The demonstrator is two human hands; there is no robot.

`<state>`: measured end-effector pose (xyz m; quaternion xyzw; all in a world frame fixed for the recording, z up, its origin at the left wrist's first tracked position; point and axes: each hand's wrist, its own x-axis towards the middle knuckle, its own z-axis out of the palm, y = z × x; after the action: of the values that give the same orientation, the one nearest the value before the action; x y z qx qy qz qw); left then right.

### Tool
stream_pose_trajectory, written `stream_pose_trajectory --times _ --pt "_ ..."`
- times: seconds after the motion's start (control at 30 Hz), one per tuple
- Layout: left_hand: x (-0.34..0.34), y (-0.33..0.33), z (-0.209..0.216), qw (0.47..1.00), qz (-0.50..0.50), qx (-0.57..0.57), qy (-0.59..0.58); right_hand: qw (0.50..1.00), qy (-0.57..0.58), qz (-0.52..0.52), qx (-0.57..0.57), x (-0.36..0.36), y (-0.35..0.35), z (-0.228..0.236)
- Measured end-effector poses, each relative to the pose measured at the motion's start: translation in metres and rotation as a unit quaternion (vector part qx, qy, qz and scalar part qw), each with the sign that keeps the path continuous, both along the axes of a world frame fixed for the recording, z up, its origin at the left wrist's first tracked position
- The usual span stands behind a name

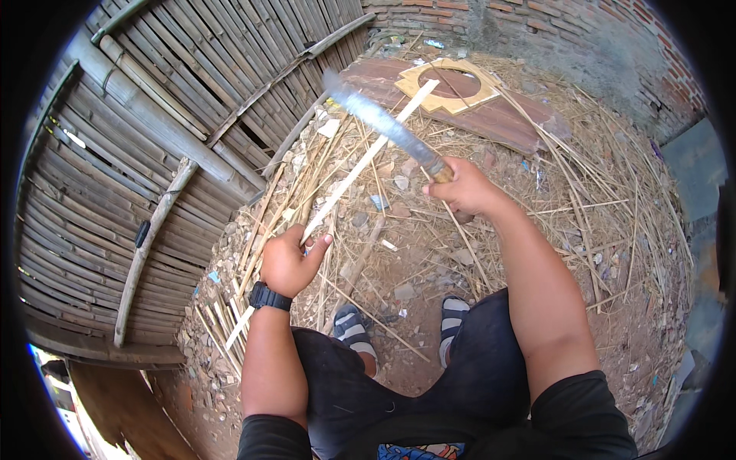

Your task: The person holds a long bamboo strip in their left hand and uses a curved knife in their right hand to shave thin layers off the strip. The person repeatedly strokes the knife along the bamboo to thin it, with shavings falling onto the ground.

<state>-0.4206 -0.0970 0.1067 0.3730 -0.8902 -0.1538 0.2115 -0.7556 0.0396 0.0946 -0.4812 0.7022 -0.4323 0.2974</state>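
I have the left hand (295,259) closed around a long pale bamboo strip (349,182), which slants from the lower left toward the far board. The right hand (464,190) grips the handle of a knife (399,134); its motion-blurred blade crosses in front of the strip, though I can't tell whether they touch.

Around them, loose sticks (571,180) and stone rubble litter the ground (406,374). More pale strips (221,328) lie just beside the left forearm. Beyond the strip's far end I see a brown board (510,124) carrying a yellowish panel (458,105) with a round hole.

A slatted bamboo wall (172,73) bounds my left, a brick wall (529,37) the far side, and grey sheets (696,169) the right edge. Two sandalled feet (354,330) limit room below the hands; the widest room lies right of the right forearm, over stick-strewn ground.
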Motion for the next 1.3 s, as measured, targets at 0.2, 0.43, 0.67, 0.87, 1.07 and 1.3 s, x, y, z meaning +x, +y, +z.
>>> stream_pose_trajectory --times 0.2,0.43,0.67,0.87,1.07,1.3 --pt "0.000 0.002 0.003 0.999 -0.010 0.016 -0.028 0.988 -0.131 -0.046 0.068 -0.008 0.003 0.004" --pt "0.001 0.000 -0.005 0.998 -0.031 0.049 -0.014 0.998 0.021 0.059 0.019 0.009 -0.005 -0.003" --pt "-0.001 -0.004 -0.010 0.997 -0.040 0.068 -0.021 0.997 0.072 0.008 0.015 0.011 -0.001 -0.001" --pt "0.001 -0.002 -0.015 0.992 -0.034 0.120 0.002 0.983 0.180 -0.016 0.034 0.014 0.003 0.021" --pt "0.005 -0.009 -0.015 0.985 -0.028 0.173 -0.002 0.959 0.283 0.003 0.020 0.047 0.002 0.034" --pt "0.009 -0.006 -0.008 0.987 -0.046 0.155 -0.008 0.922 0.386 0.024 -0.002 0.037 0.002 0.023"
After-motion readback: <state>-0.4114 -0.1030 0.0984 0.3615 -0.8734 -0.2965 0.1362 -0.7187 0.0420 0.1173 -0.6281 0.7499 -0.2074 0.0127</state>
